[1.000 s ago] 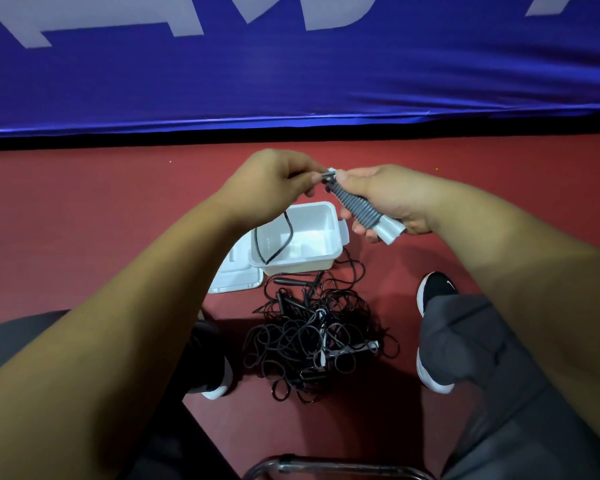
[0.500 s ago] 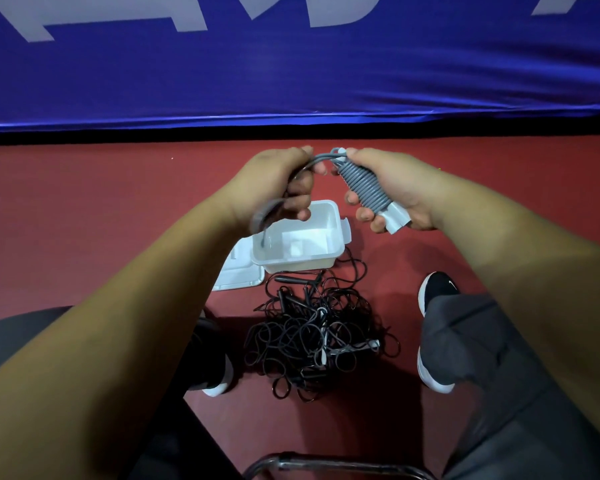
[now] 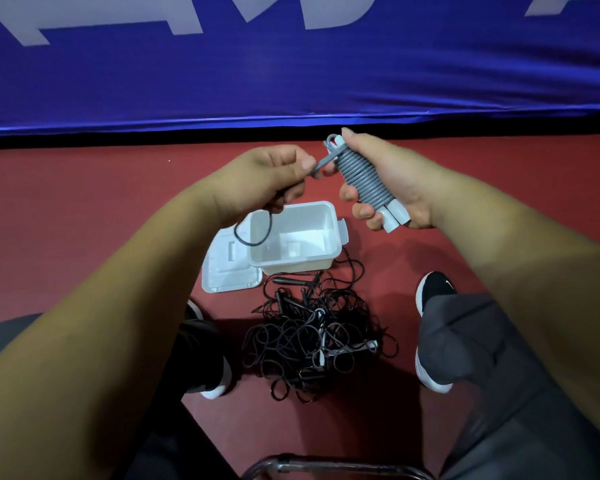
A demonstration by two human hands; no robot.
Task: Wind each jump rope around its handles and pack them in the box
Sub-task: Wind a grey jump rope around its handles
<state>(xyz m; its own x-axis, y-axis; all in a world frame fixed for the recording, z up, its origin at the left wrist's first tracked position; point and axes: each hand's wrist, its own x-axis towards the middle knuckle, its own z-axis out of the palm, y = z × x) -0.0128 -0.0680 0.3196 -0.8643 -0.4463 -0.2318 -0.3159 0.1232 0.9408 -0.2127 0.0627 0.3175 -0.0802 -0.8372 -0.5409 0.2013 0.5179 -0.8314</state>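
My right hand (image 3: 388,178) grips a grey jump rope bundle (image 3: 362,181), its cord coiled tightly round two pale handles whose ends stick out below my fingers. My left hand (image 3: 271,183) pinches the loose grey end of that cord just left of the bundle; a thin black loop (image 3: 253,233) hangs beneath this hand. Both hands are held above the open white box (image 3: 312,261), which stands on the red floor and looks empty. In front of the box lies a tangled pile of black jump ropes (image 3: 316,337) with black handles.
The box's white lid (image 3: 222,271) lies at its left side. My two shoes (image 3: 433,292) flank the rope pile. A blue banner (image 3: 291,71) closes off the far side. A metal chair rail (image 3: 326,467) shows at the bottom edge.
My right hand has lifted and tilted the bundle more upright. My left hand has drawn the grey cord end out to the left, now pinched short and taut beside the bundle.
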